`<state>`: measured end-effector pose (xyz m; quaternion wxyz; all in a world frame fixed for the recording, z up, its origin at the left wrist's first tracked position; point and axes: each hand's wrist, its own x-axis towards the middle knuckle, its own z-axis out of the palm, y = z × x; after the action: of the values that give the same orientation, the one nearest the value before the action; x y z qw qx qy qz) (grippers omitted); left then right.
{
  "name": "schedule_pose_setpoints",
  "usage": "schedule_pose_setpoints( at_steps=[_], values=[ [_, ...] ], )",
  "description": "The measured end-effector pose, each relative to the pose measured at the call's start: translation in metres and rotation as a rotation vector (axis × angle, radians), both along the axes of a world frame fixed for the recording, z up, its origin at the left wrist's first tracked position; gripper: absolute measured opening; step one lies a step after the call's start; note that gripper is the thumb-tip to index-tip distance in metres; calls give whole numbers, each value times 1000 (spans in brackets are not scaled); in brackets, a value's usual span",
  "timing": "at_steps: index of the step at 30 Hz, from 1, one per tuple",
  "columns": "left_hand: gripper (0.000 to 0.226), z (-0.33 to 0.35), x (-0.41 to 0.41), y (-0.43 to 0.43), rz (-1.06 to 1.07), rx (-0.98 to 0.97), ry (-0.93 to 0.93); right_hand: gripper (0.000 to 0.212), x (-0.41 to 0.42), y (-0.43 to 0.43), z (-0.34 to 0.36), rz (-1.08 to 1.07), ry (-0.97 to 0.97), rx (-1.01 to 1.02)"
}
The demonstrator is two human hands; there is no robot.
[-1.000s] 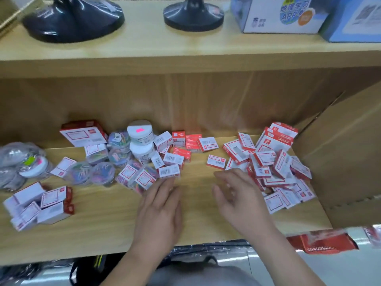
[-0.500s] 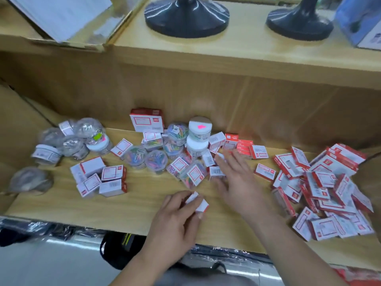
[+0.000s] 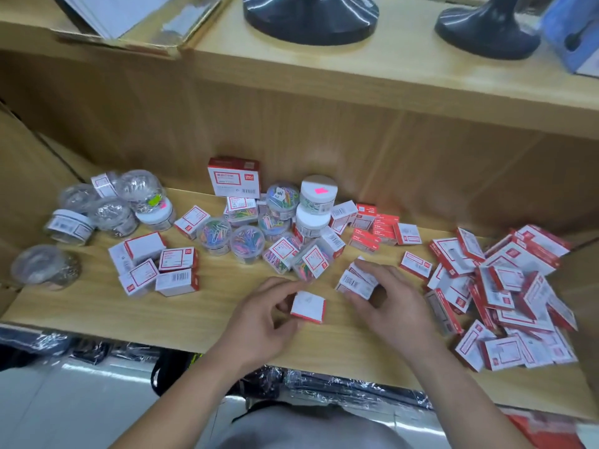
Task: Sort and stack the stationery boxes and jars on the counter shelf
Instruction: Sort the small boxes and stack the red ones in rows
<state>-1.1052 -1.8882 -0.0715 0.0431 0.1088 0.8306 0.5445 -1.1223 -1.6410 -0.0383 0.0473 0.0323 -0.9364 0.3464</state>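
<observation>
My left hand [image 3: 262, 322] pinches a small white-and-red box [image 3: 308, 306] at the front middle of the wooden shelf [image 3: 97, 306]. My right hand [image 3: 389, 303] grips two more small boxes [image 3: 356, 280] just to its right. Behind my hands lie clear jars of coloured paper clips [image 3: 246, 243] and two stacked white-lidded jars [image 3: 316, 205]. A big heap of red-and-white boxes [image 3: 505, 296] fills the right end. Several boxes [image 3: 155, 267] sit grouped at the left.
Clear jars of silver clips [image 3: 110, 205] cluster at the far left, one [image 3: 45, 267] apart near the edge. A larger red box [image 3: 235, 178] stands against the back panel. Two dark lamp bases [image 3: 311, 17] stand on the upper shelf. Cardboard walls close both shelf ends.
My right hand pulled back from the jars and now holds two small boxes. My left hand has turned its box up. The view shifted further toward the left part of the shelf.
</observation>
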Motion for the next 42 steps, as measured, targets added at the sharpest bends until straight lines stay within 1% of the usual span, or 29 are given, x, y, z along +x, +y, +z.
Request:
schedule_pose_setpoints(
  at_steps=[2,4,5,6,7,9,10,11,12,14,17,18,19,20,21,23,25,27,29,32,35,37,39,42],
  values=[
    [52,2,0,1,57,26,-73,55,1,4,-2,12,-2,-16],
    [35,7,0,6,116,95,-175,56,3,7,-4,30,-6,-36],
    [26,9,0,9,131,107,-180,56,4,9,-4,44,-9,-53],
    [23,10,0,12,147,81,-147,56,4,10,-4,56,-11,-70],
    [27,10,0,13,165,26,-100,55,4,12,-4,58,-16,-93],
    [45,8,-3,16,205,-123,-1,50,3,14,-5,43,-46,-158],
    [54,8,-5,17,222,-177,15,47,3,15,-6,38,-68,-202],
    [57,8,-6,18,231,-202,11,46,2,16,-7,36,-89,-249],
    [55,8,-7,17,233,-201,-3,44,2,17,-8,37,-104,-292],
    [43,8,-9,11,223,-104,-52,44,0,19,-8,33,-125,-354],
    [17,4,-8,3,183,49,-103,43,-1,17,-6,12,-142,-388],
    [21,4,-7,2,154,69,-100,43,-1,17,-5,5,-143,-386],
    [33,2,-5,2,123,68,-78,43,-1,16,-5,2,-143,-378],
    [42,1,-4,3,100,36,-43,44,0,15,-5,2,-140,-368],
    [46,0,-3,5,97,-1,-8,45,1,15,-5,3,-136,-346],
    [45,1,-2,10,117,-51,-4,54,3,14,-7,-7,-139,-261],
    [39,3,-1,13,130,-36,-78,65,5,12,-5,-57,-161,-104],
    [32,5,7,12,120,11,-140,65,10,5,1,-83,-188,34],
    [29,8,21,0,141,8,-134,56,19,-11,5,-27,-205,14],
    [31,10,43,-40,239,-40,-80,46,30,-56,6,156,-184,-8],
    [32,13,55,-86,402,-102,-14,45,23,-110,0,257,-151,-35],
    [34,14,59,-112,500,-136,14,50,15,-145,-2,294,-124,-50],
    [34,12,60,-131,543,-183,41,53,10,-174,-5,323,-96,-30],
    [35,10,52,-152,550,-184,89,57,3,-202,-10,316,-74,46]
  ],
)
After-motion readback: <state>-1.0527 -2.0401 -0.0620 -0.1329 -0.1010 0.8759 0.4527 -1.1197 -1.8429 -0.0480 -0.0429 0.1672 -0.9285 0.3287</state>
